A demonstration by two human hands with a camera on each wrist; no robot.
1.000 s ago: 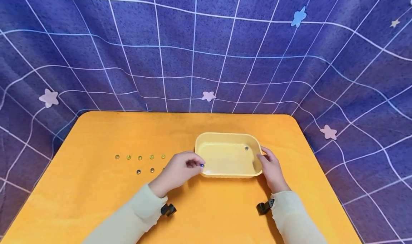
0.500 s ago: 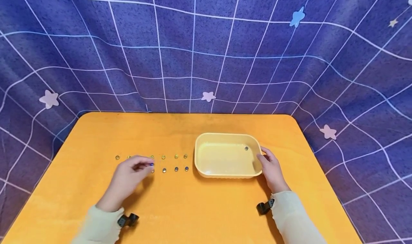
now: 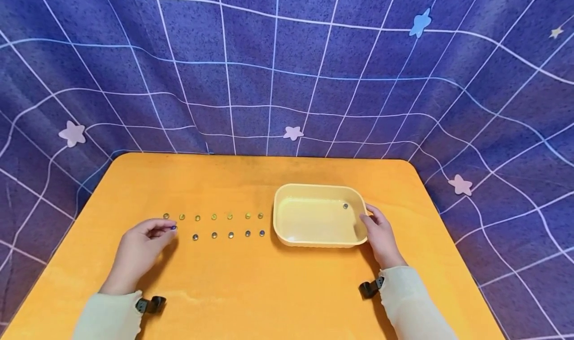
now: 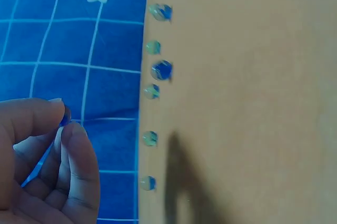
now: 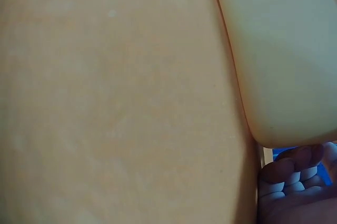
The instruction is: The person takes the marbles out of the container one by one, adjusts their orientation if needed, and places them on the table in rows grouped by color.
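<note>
Between thumb and index finger, my left hand (image 3: 141, 248) pinches a small blue glass marble (image 4: 66, 116) above the table's left side. It is by the left end of two rows of marbles. The far row has several yellowish marbles (image 3: 214, 217); the near row has several darker, bluish ones (image 3: 230, 235). My right hand (image 3: 381, 238) grips the right end of a pale yellow plastic tub (image 3: 320, 244), thumb over the rim and fingers outside. One marble (image 3: 345, 206) lies inside the tub, toward its far right corner.
The orange-yellow table (image 3: 251, 290) has rounded far corners. A blue curtain (image 3: 251, 90) with white grid lines and stars hangs behind it and at both sides. Each wrist wears a black camera (image 3: 151, 305).
My left hand has moved left from the tub's left rim to the left end of the rows, carrying the blue marble and uncovering the other marbles. The right hand stays on the tub.
</note>
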